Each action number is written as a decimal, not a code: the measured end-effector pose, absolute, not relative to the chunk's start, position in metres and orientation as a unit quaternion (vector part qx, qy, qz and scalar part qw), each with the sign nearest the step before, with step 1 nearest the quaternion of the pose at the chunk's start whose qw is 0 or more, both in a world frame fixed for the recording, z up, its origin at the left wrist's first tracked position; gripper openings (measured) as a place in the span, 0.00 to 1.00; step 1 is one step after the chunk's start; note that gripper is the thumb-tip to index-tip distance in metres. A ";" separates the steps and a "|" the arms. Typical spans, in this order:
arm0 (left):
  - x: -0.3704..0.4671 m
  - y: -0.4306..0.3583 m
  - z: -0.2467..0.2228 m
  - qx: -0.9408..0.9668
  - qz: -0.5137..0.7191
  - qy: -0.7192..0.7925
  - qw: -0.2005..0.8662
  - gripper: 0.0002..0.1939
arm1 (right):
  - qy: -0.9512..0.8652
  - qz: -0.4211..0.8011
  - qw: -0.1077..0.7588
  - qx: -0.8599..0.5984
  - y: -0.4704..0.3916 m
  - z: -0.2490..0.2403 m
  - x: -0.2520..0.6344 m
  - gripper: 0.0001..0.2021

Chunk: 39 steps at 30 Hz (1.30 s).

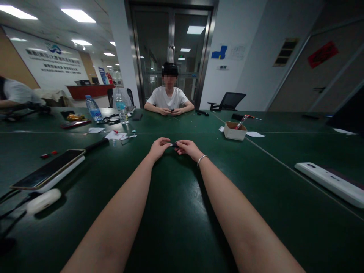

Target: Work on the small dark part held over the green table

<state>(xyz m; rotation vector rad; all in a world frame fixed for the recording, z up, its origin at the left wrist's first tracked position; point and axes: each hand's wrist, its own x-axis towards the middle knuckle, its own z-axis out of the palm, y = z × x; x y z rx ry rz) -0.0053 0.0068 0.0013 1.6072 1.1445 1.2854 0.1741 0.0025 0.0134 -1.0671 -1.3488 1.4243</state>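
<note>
Over the middle of the green table, both hands meet at a small black object with a silvery end; its exact kind is too small to make out. The fingers of my left hand are closed at the silvery end. My right hand, with a silver bangle at the wrist, pinches the black part between thumb and fingers. Those fingers partly hide the object.
Leftward lie a phone, a white rounded device with cables and scraps of paper. Water bottles stand farther back. A small box and white power strip are rightward. Opposite sits a person.
</note>
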 end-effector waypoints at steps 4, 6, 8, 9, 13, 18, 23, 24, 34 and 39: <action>-0.004 0.006 0.002 0.619 0.494 0.469 0.392 0.14 | -0.543 0.571 0.439 -0.432 0.001 0.014 0.174 0.03; -0.002 0.006 0.002 0.625 0.469 0.484 0.394 0.14 | -0.542 0.571 0.441 -0.431 0.001 0.014 0.174 0.03; -0.001 0.006 0.001 0.637 0.457 0.482 0.392 0.14 | -0.543 0.572 0.441 -0.429 0.001 0.013 0.174 0.03; -0.001 0.006 0.000 0.642 0.458 0.478 0.387 0.13 | -0.545 0.572 0.440 -0.428 0.002 0.013 0.174 0.03; -0.001 0.007 -0.001 0.641 0.462 0.485 0.376 0.12 | -0.546 0.571 0.441 -0.426 0.001 0.014 0.174 0.03; -0.002 0.006 0.000 0.647 0.450 0.486 0.379 0.12 | -0.546 0.568 0.443 -0.429 0.002 0.013 0.174 0.03; -0.003 0.005 -0.002 0.650 0.448 0.480 0.382 0.15 | -0.546 0.570 0.441 -0.426 0.002 0.014 0.174 0.02; -0.004 0.006 -0.002 0.656 0.446 0.478 0.376 0.16 | -0.544 0.571 0.441 -0.428 0.002 0.014 0.174 0.02; -0.002 0.010 -0.007 0.648 0.465 0.461 0.389 0.13 | -0.538 0.573 0.447 -0.428 0.004 0.011 0.175 0.03; -0.003 0.009 -0.007 0.654 0.454 0.473 0.379 0.13 | -0.544 0.577 0.441 -0.420 0.005 0.011 0.175 0.04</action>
